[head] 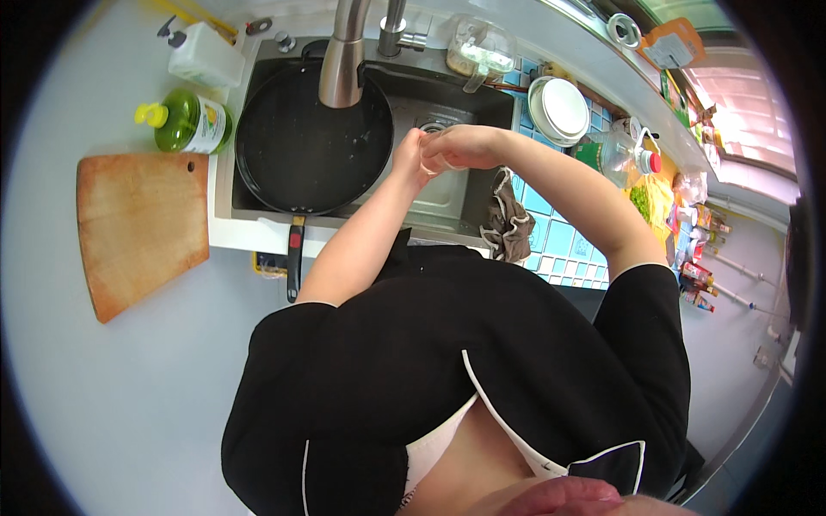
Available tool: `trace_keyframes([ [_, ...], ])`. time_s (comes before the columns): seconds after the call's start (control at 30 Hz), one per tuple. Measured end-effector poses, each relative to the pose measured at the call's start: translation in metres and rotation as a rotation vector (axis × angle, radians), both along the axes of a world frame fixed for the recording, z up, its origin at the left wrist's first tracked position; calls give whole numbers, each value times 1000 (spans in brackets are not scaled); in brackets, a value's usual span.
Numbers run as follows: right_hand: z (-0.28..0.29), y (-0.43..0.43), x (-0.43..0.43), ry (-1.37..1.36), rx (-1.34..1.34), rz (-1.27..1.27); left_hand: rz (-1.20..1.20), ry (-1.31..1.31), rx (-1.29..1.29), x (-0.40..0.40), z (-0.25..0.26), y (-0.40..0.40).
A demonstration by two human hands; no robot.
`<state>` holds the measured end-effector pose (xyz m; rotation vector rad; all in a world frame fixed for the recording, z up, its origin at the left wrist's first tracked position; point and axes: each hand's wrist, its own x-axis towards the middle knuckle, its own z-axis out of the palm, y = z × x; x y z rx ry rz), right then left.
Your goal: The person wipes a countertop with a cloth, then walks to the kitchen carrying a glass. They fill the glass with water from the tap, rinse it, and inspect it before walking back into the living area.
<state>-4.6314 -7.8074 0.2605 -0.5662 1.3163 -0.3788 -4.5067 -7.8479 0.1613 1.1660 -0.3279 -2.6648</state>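
Note:
Over the right side of the sink (445,206), my left hand (409,152) and my right hand (463,144) press together near the drain (433,127). The right hand's fingers are curled against the left hand, most of whose fingers are hidden. A pale, shiny streak shows beneath the hands; whether it is water or a thin object is unclear. Just left of them, a large black frying pan (310,148) rests in the sink, its handle (295,258) jutting over the front edge. The metal faucet head (342,71) hangs above the pan.
A wooden cutting board (145,226), green soap bottle (190,122) and white pump bottle (206,55) are at left. A plastic container (481,48) sits behind the sink. On the right are a dark cloth (508,222), stacked white dishes (561,109) and a clear jug (613,158).

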Motion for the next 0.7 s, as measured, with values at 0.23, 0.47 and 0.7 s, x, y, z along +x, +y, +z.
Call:
trace_keyframes([
  [0.23, -4, 3, 4, 20, -63, -33, 43, -22, -50, -4, 14, -10],
  [0.47, -11, 10, 1, 762, -684, 955, -267, -131, -10, -15, -6, -17],
  [0.7, 26, -1, 4, 696, -422, 853, -389, 105, 227, 5, 0, -29],
])
